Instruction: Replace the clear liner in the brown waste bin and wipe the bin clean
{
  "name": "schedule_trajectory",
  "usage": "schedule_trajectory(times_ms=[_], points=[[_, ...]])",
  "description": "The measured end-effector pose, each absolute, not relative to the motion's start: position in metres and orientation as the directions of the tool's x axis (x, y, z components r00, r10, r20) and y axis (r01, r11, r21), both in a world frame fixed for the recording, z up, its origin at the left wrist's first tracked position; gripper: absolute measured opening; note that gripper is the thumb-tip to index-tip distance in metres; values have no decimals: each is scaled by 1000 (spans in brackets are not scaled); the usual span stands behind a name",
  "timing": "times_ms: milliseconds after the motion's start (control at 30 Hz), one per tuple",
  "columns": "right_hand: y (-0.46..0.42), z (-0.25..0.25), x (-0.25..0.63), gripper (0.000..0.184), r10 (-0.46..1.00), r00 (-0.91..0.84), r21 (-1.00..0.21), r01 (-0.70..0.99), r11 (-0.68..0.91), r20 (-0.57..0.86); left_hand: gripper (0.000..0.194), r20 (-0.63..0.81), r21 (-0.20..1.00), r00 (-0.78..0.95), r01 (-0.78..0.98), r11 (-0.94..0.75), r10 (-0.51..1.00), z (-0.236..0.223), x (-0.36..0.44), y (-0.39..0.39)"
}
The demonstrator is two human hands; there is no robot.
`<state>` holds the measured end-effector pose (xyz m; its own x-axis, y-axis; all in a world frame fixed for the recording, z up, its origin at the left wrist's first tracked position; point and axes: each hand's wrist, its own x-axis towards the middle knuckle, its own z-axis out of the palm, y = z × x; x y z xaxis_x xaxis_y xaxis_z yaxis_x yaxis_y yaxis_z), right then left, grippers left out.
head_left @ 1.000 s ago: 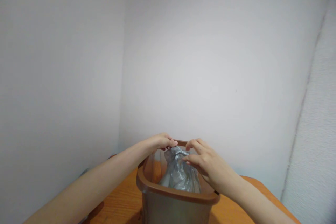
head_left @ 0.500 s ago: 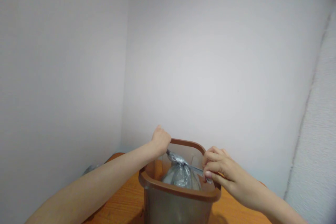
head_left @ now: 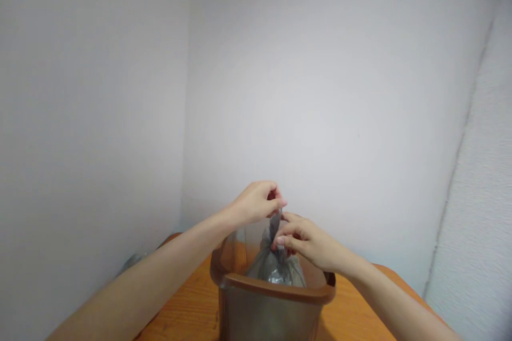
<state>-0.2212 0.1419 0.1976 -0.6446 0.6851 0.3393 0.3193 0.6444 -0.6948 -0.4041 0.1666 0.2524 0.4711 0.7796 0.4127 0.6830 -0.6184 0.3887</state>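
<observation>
A grey plastic bag [head_left: 276, 269], gathered at its neck, sits inside a brown-rimmed see-through bin [head_left: 276, 289]. My left hand [head_left: 262, 202] is above the bin and pinches the tip of the bag, pulling it upward. Just below and to the right, my right hand [head_left: 302, 240] has thumb and fingers closed on the gathered neck. The lower part of the bag is hidden behind the bin's front rim.
The bin stands on an orange-brown wooden table [head_left: 180, 303]. At the left, partly behind my left forearm, lies a crumpled grey plastic thing [head_left: 132, 262]. White walls [head_left: 304, 90] rise behind and on both sides.
Both hands have come together over the middle of the bin. Before, they held the bag's ends stretched apart sideways; now the bag's top stands upright between them.
</observation>
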Motion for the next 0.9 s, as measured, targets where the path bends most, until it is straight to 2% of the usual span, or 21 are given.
schedule_trajectory(times_ms=[133,267,333,433,567,667,733,800,900], points=[[166,193,-240,29,728,-613,-773,287,566,305,25,475,471,450,596,-651,756,250,-420,142],[180,202,-245,35,765,-536,-817,219,534,357,37,617,460,204,690,-558,760,227,-464,135],[183,214,-245,37,784,-488,-837,174,519,385,42,615,492,121,714,-499,779,208,-484,141],[185,240,-247,39,798,-394,-843,98,529,455,49,530,615,61,659,-433,846,179,-504,154],[186,286,-246,34,767,-232,-793,-31,609,598,56,417,777,-22,528,-344,909,159,-507,163],[185,328,-237,25,712,-87,-717,-110,688,697,56,352,845,-73,454,-284,933,160,-504,161],[182,356,-222,19,652,34,-643,-140,753,757,55,333,860,-89,438,-263,939,162,-502,158],[178,380,-201,20,595,145,-581,-129,804,791,54,332,857,-106,448,-254,937,163,-502,156],[168,405,-160,19,545,250,-550,-55,833,800,51,386,815,-131,511,-272,913,163,-507,156]])
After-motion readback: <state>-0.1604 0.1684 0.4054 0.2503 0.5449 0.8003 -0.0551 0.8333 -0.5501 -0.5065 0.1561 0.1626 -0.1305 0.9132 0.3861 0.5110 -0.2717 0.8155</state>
